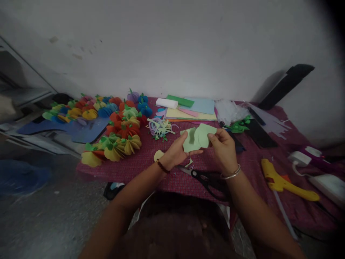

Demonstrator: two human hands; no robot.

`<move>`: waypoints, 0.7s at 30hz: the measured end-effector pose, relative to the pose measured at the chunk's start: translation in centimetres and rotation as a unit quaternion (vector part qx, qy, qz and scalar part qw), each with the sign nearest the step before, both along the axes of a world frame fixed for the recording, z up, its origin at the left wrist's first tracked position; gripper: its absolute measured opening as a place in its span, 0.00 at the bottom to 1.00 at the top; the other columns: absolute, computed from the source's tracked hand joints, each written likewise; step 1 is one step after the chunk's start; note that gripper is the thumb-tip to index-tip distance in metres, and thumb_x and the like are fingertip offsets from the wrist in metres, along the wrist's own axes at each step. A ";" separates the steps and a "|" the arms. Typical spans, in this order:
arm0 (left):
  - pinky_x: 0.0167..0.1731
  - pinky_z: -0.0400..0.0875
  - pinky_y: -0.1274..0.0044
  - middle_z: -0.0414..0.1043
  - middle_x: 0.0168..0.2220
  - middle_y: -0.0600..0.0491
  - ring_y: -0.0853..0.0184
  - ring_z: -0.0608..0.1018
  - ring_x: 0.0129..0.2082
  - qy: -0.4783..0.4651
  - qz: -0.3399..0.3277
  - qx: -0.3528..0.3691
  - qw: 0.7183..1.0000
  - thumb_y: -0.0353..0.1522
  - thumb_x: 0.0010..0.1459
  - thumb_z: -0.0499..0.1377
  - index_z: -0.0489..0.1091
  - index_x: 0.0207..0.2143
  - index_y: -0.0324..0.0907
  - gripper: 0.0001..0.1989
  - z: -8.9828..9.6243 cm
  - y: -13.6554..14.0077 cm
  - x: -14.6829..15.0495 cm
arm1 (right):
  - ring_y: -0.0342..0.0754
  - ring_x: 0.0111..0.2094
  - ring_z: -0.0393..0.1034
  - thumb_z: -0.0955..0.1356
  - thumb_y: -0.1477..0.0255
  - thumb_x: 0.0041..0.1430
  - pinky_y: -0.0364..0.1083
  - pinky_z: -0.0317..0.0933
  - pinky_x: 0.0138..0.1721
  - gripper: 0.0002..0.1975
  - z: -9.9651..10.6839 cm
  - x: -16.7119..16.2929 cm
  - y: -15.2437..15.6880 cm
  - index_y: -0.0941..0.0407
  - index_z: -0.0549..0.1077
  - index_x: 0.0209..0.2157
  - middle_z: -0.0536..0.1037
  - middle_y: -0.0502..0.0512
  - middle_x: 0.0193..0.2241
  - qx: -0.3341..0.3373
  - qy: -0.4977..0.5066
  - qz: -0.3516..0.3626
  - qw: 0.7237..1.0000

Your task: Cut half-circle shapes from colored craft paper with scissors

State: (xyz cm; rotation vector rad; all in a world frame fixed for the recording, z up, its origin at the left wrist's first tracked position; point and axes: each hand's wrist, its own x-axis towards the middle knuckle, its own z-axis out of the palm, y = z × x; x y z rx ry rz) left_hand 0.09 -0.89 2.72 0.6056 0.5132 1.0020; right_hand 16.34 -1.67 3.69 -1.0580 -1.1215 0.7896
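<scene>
Light green paper pieces (pixel 192 141) are held up over the table between my two hands. My left hand (pixel 176 153) has its thumb on the left piece, with the other fingers partly behind it. My right hand (pixel 225 147) pinches the right-hand piece (pixel 205 133) between thumb and fingers; a curved edge shows on it. Below them lie black-handled scissors (pixel 205 180), blades toward the left, partly under my right wrist. A small yellow paper piece (pixel 158 155) rests beside my left wrist, and green paper scraps (pixel 190 163) lie by the blades.
Several colourful paper pumpkins (pixel 126 126) fill the left side. Curled paper strips (pixel 159 127) and stacked coloured sheets (pixel 194 113) lie behind my hands. On the right are green paper leaves (pixel 239 125), a yellow glue gun (pixel 285 183), and a white power strip (pixel 327 187) with cords.
</scene>
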 end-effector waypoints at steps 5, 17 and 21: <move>0.43 0.77 0.69 0.80 0.45 0.48 0.63 0.80 0.40 0.046 0.036 0.001 0.998 0.40 0.59 0.64 0.76 0.46 0.42 0.16 -0.6 0.3 0.6 | 0.42 0.24 0.63 0.76 0.65 0.46 0.42 0.60 0.25 0.11 0.0 0.6 0.1 0.54 0.73 0.27 0.72 0.47 0.23 -0.039 0.015 0.072 0.996; 0.43 0.72 0.76 0.79 0.39 0.51 0.66 0.78 0.40 0.116 0.088 0.158 0.977 0.41 0.54 0.68 0.77 0.45 0.40 0.19 -2.3 0.5 1.4 | 0.44 0.30 0.68 0.72 0.71 0.56 0.45 0.64 0.35 0.18 -1.3 -1.2 -0.9 0.54 0.78 0.50 0.73 0.47 0.29 0.052 -0.155 0.012 0.987; 0.44 0.71 0.76 0.79 0.40 0.51 0.67 0.78 0.41 0.110 0.102 0.154 0.977 0.43 0.55 0.67 0.77 0.47 0.41 0.21 -2.1 0.2 1.4 | 0.45 0.31 0.69 0.70 0.71 0.57 0.46 0.65 0.37 0.17 -1.3 -1.5 -1.2 0.54 0.78 0.50 0.75 0.48 0.30 0.077 -0.184 -0.015 0.980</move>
